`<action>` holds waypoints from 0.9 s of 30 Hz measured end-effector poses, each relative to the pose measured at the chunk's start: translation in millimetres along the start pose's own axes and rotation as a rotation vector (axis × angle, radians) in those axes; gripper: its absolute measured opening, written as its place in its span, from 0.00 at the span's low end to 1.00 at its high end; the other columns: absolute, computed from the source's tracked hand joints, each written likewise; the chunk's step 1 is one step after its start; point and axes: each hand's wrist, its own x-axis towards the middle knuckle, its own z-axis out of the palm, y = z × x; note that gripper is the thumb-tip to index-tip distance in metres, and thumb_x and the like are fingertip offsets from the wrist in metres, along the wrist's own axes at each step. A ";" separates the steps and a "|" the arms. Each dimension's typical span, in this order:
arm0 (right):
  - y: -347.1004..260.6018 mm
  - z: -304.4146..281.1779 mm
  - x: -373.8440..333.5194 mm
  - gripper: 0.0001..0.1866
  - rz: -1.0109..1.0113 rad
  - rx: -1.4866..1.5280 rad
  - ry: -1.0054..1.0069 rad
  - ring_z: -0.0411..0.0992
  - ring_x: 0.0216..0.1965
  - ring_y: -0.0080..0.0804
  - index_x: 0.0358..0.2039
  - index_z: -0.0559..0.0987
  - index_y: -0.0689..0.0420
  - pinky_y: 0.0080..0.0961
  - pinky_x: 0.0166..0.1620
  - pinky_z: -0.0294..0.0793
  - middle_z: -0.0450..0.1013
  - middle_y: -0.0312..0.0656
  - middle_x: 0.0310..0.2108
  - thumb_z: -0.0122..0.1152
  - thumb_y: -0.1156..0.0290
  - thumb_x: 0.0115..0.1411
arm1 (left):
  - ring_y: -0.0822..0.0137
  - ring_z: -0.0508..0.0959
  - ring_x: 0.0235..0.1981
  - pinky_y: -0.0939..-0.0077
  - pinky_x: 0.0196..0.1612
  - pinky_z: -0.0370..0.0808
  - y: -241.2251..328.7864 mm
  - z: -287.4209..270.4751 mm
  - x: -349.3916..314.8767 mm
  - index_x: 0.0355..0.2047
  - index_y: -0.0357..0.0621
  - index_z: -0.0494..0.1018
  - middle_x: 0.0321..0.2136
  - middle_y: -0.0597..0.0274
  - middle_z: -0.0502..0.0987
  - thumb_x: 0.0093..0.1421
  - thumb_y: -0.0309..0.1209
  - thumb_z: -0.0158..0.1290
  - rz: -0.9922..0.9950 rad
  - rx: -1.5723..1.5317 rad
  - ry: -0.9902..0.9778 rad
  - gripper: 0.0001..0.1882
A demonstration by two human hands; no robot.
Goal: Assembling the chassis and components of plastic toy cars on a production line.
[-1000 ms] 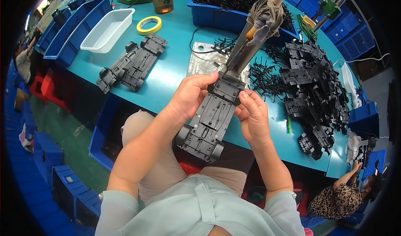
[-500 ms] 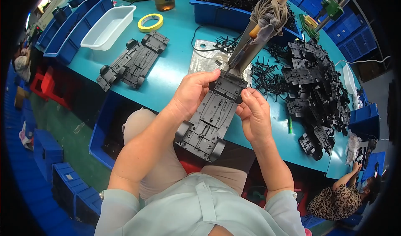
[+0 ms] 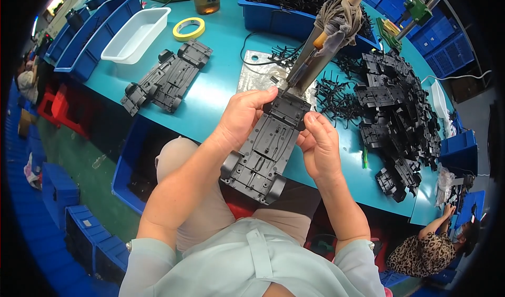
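A black plastic toy car chassis (image 3: 260, 152) is held between my two hands, its far end at the foot of an upright metal stand (image 3: 305, 68). My left hand (image 3: 244, 113) grips the chassis by its far left corner, thumb on top. My right hand (image 3: 319, 142) closes on the far right side, by a wheel. A soldering-iron-like tool with an orange handle (image 3: 320, 40) leans on the stand, its thin tip reaching down to the chassis end. Behind lies a metal plate (image 3: 252, 76). My fingertips under the chassis are hidden.
Two chassis (image 3: 173, 76) lie on the table at left, near yellow tape (image 3: 189, 28) and a white tray (image 3: 135, 36). At right is a heap of chassis (image 3: 394, 102); small black parts (image 3: 336, 99) lie beside it. A blue bin (image 3: 268, 18) stands behind. A co-worker (image 3: 426, 252) sits far right.
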 end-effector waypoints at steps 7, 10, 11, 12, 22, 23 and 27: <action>1.2 -0.4 1.4 0.10 0.011 0.017 0.025 0.71 0.30 0.22 0.37 0.72 0.61 0.23 0.38 0.75 0.73 0.37 0.33 0.57 0.67 0.60 | 0.75 0.76 0.31 0.79 0.36 0.74 1.7 2.6 -1.3 0.37 0.39 0.74 0.32 0.62 0.77 0.63 0.42 0.48 0.006 -0.011 -0.010 0.17; 2.7 -1.5 1.4 0.10 0.005 0.025 0.012 0.71 0.30 0.22 0.37 0.72 0.61 0.24 0.38 0.75 0.73 0.37 0.33 0.57 0.68 0.61 | 0.73 0.77 0.31 0.79 0.35 0.74 1.4 2.9 -1.4 0.37 0.38 0.73 0.32 0.61 0.77 0.63 0.40 0.48 0.001 -0.035 -0.017 0.16; 3.4 -1.7 1.1 0.11 0.000 0.032 -0.002 0.71 0.31 0.22 0.38 0.72 0.61 0.24 0.38 0.75 0.73 0.38 0.34 0.57 0.67 0.61 | 0.73 0.77 0.31 0.79 0.34 0.74 0.7 3.3 -2.1 0.37 0.38 0.73 0.32 0.60 0.77 0.63 0.40 0.48 0.009 -0.038 -0.005 0.16; 4.5 -1.4 0.9 0.11 -0.002 0.030 -0.003 0.71 0.31 0.22 0.38 0.72 0.61 0.24 0.38 0.75 0.73 0.38 0.34 0.57 0.67 0.61 | 0.72 0.77 0.31 0.79 0.34 0.75 0.0 3.8 -2.7 0.37 0.38 0.73 0.32 0.60 0.77 0.62 0.39 0.48 0.019 -0.041 0.006 0.15; 22.2 0.9 9.2 0.14 0.079 0.058 -0.025 0.69 0.32 0.19 0.43 0.72 0.60 0.21 0.40 0.71 0.72 0.35 0.35 0.57 0.65 0.62 | 0.72 0.73 0.18 0.81 0.19 0.69 -7.7 -1.6 -12.2 0.27 0.40 0.71 0.23 0.62 0.74 0.56 0.35 0.54 0.093 -0.208 0.207 0.10; 22.4 2.8 10.2 0.14 0.080 0.058 -0.027 0.69 0.32 0.19 0.43 0.72 0.60 0.21 0.40 0.71 0.72 0.35 0.35 0.57 0.65 0.62 | 0.74 0.71 0.17 0.81 0.18 0.67 -9.2 -4.2 -10.9 0.27 0.41 0.71 0.23 0.63 0.74 0.56 0.35 0.54 0.100 -0.214 0.213 0.09; 20.8 8.4 12.5 0.14 0.068 0.064 -0.064 0.70 0.33 0.20 0.43 0.72 0.61 0.22 0.40 0.72 0.73 0.35 0.36 0.56 0.65 0.62 | 0.77 0.68 0.14 0.83 0.15 0.63 -12.4 -13.8 -7.4 0.26 0.43 0.71 0.21 0.66 0.72 0.56 0.34 0.55 0.122 -0.222 0.208 0.09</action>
